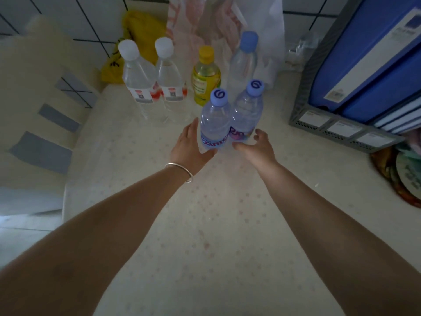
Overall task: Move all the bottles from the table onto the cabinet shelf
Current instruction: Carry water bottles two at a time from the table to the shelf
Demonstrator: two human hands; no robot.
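Several bottles stand upright on the pale dotted table. Nearest are two blue-capped water bottles side by side, the left one and the right one. My left hand, with a silver bangle at the wrist, cups the left one's lower part, fingers spread and touching it. My right hand reaches to the base of the right one, fingers apart. Behind stand two white-capped clear bottles, a yellow drink bottle and a taller light-blue-capped bottle.
A grey file rack with blue binders stands at the right. A yellow bag and a white plastic bag lean on the tiled wall behind the bottles. A round patterned object lies at the right edge.
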